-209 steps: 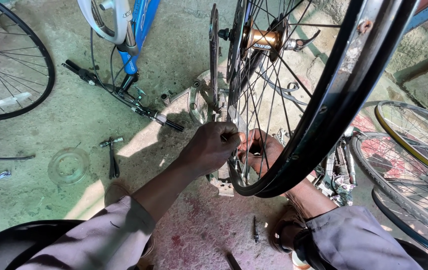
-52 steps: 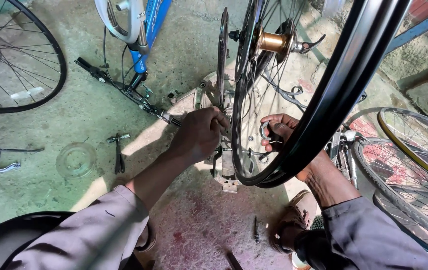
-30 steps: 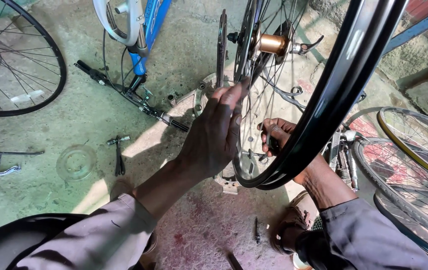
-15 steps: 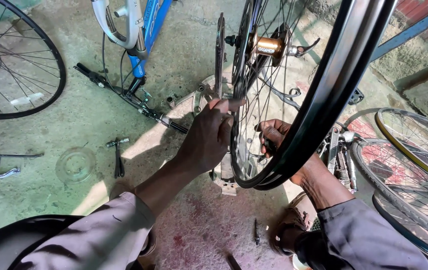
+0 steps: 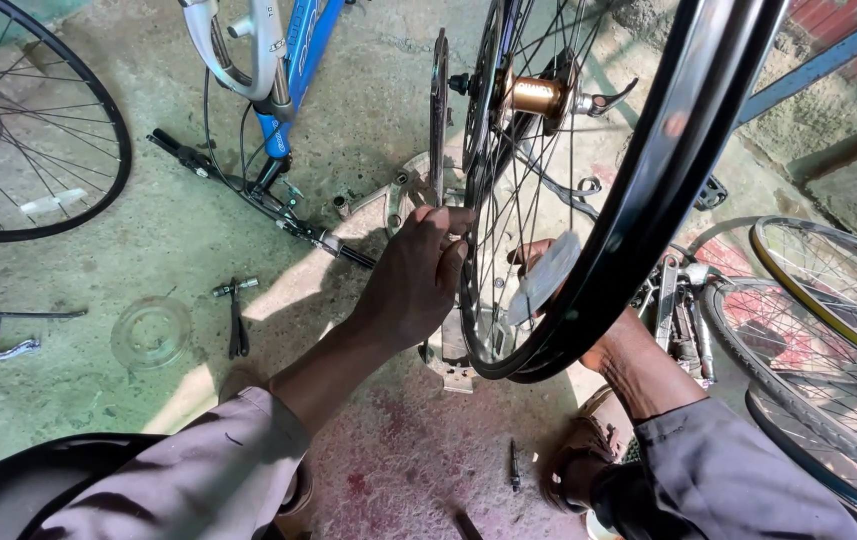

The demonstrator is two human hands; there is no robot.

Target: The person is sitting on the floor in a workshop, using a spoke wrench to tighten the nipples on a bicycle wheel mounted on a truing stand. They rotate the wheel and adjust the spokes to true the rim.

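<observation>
Site: bicycle repair workshop, work done at floor level. Evidence: stained concrete floor; black wheel standing upright with brass hub exposed; loose spoked wheels at left and stacked at right; blue bike frame; handlebar lying on floor; small tools and a clear disc scattered nearby.

Your left hand rests on black rim of wheel; silver spokes, copper-gold hub. Your right hand behind spokes, next to pale white patch. Your sleeves grey-lilac. Bike frame blue, white fork. Floor grey-green, red-stained near your knees. Clear plastic disc at left. Rims at right: one yellow-edged, others dark.
</observation>
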